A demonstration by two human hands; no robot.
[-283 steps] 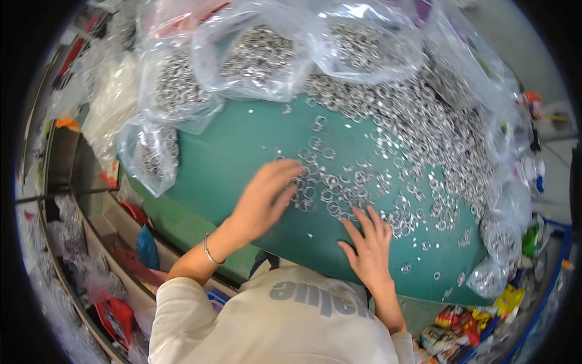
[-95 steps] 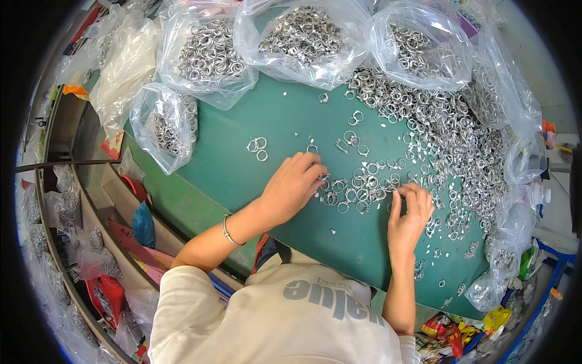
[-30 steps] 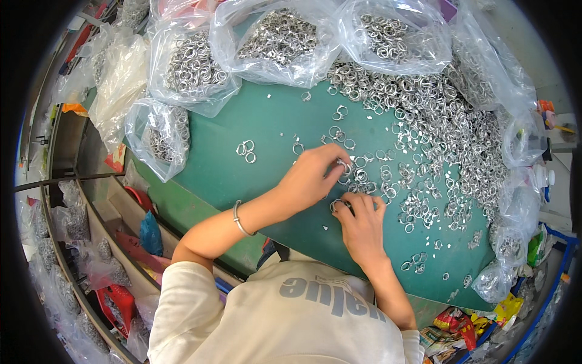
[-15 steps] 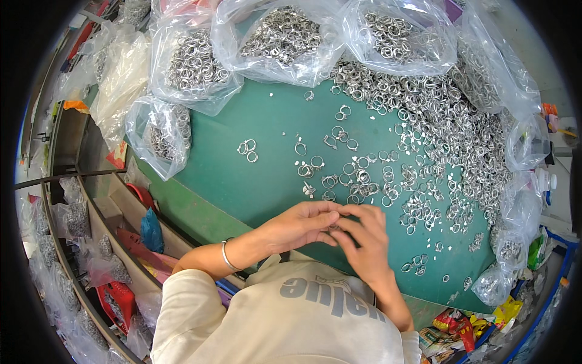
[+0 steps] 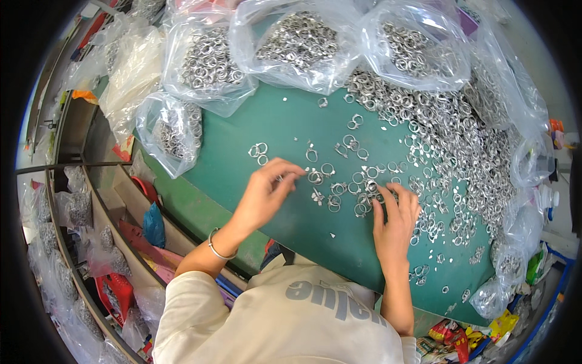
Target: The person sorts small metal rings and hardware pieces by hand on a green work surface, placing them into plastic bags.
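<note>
Both of my hands are apart above the green tabletop (image 5: 230,136), which has many silver-coloured rings scattered on it. My left hand (image 5: 267,193) is over the left middle, its fingers curled toward the thumb. Something small glints between them, too blurred to make out. Just beyond it lies a small group of rings (image 5: 259,153), apart from the others. My right hand (image 5: 397,219) reaches to a loose cluster of rings (image 5: 362,182) at the middle. Its thumb and fingers are apart, with the fingertips beside the nearest rings.
A large heap of rings (image 5: 461,130) covers the right side. Clear plastic bags of rings (image 5: 209,60) line the far edge. Small white bits (image 5: 332,235) lie among the loose rings. At my left stand compartments (image 5: 130,203) with bagged pieces and a red basket (image 5: 115,297).
My hands were together near my body around something small. They have since separated: the left moved away to the left, the right moved to the right toward the ring cluster.
</note>
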